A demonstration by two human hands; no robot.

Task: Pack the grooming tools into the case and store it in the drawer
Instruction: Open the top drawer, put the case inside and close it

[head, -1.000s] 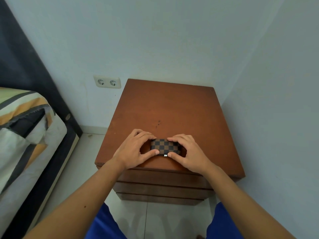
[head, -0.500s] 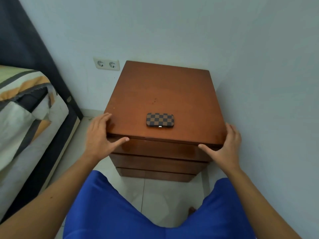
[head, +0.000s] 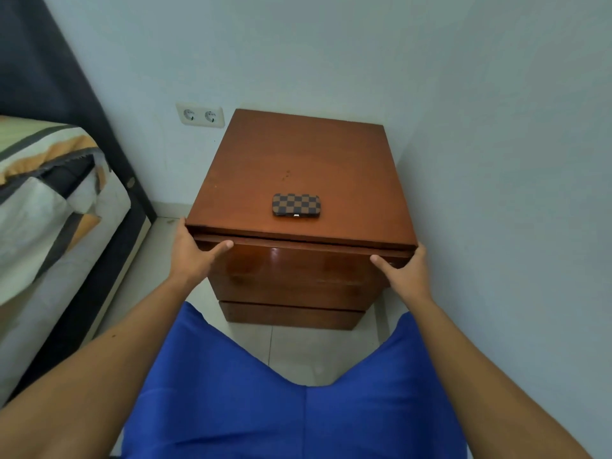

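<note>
I see the checkered case (head: 296, 205) lying closed and flat on top of the wooden nightstand (head: 298, 160), near its front edge, touched by neither hand. My left hand (head: 193, 256) grasps the left end of the top drawer (head: 298, 266), thumb across its front, fingers hidden round the side. My right hand (head: 402, 271) grasps the right end the same way. The drawer front stands slightly out from under the top. A bed (head: 49, 193) lies to the left.
</note>
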